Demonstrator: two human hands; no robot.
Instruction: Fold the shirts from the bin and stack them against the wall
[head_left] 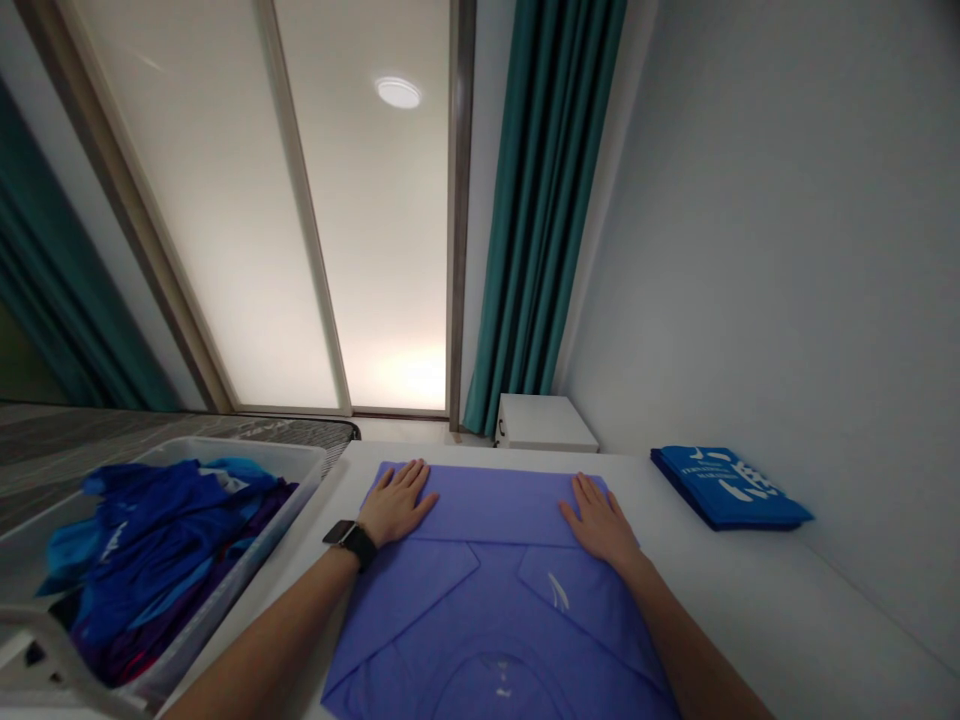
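Note:
A purple T-shirt (487, 610) lies spread on the white table (750, 630), its far end folded over in a straight band and its sleeves turned inward. Its neckline is at the near edge of the view, and a small white logo shows on the right. On the far left corner of the folded band rests my left hand (397, 500), palm down with fingers spread, a black watch on its wrist. My right hand (600, 522) lies flat on the band's far right corner, fingers also apart. Neither hand grasps anything.
Left of the table stands a translucent plastic bin (292, 460) heaped with blue and purple clothes (165, 540). A folded blue garment stack (724, 485) with white print sits at the right by the wall. Beyond the table are a white cabinet (551, 425) and a teal curtain (551, 200).

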